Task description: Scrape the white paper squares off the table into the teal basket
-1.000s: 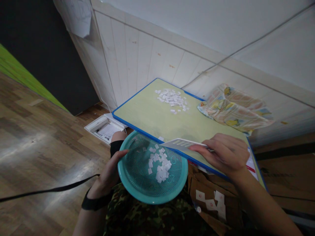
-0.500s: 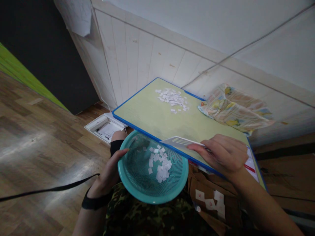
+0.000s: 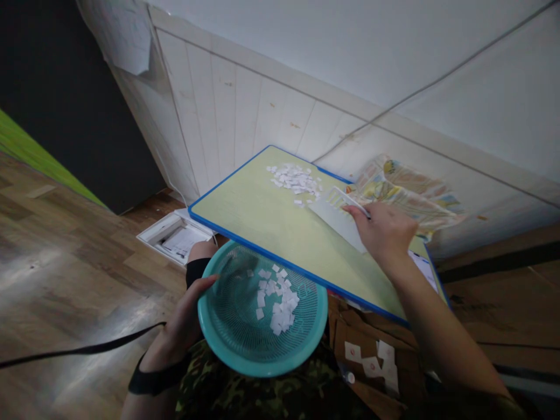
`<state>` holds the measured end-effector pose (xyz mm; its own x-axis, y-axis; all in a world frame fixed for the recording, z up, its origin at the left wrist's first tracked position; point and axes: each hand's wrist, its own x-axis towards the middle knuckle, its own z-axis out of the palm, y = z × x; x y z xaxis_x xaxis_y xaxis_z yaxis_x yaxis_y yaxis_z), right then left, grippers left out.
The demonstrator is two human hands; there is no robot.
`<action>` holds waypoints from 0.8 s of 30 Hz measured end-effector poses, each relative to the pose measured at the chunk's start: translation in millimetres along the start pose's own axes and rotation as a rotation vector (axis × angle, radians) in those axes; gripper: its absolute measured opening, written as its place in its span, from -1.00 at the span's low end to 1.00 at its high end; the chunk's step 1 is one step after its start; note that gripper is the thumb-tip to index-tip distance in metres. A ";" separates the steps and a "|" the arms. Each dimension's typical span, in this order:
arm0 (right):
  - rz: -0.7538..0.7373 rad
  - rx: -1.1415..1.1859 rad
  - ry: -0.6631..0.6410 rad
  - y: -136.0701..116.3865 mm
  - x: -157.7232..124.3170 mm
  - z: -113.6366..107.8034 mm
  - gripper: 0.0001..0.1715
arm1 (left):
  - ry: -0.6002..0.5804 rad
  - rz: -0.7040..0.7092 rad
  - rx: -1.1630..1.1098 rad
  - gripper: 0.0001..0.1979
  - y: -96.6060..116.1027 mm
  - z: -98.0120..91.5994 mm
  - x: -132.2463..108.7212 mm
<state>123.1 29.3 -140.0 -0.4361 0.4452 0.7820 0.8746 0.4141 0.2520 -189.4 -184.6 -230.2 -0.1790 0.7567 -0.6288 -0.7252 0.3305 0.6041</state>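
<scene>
My left hand (image 3: 187, 310) grips the left rim of a turquoise plastic colander (image 3: 262, 368), its thumb over the edge. Small white paper squares (image 3: 282, 306) lie loose inside the colander. Above the low table (image 3: 245, 204), with its yellow-green top and blue edge, my right hand (image 3: 387, 230) is closed around the handle of a white slotted spatula (image 3: 336, 197). The spatula's head points left, close to a pile of similar white squares (image 3: 295, 178) on the far part of the table. Fingers of my left hand below the rim are hidden.
A patterned cloth (image 3: 406, 195) lies at the table's back right, against the white panelled wall (image 3: 227, 87). An open white box (image 3: 168, 236) sits on the floor at left. Brown cardboard with several white cards (image 3: 371, 366) is at lower right.
My right hand has carried the spatula from above the colander's rim, away from me, towards the pile on the table. My left hand still holds the colander. The view has shifted slightly.
</scene>
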 end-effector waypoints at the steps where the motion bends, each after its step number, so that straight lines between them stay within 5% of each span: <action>1: 0.013 -0.027 -0.028 3.3 3.2 9.0 -0.36 | 0.009 0.000 -0.003 -0.88 -0.1 -0.5 0.6; 15: 0.057 -0.038 -0.229 2.3 51.0 62.4 -0.36 | 0.045 0.031 -0.028 -0.91 0.7 -1.7 1.4; 24: -0.014 0.053 -0.185 -1.0 41.7 46.4 -0.33 | 0.026 -0.001 -0.060 -0.91 0.5 -14.2 8.1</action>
<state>94.2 84.3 -134.1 -0.4843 0.5756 0.6590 0.8578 0.4606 0.2281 -200.6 -186.3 -242.0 -0.1950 0.7415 -0.6420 -0.7639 0.2957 0.5736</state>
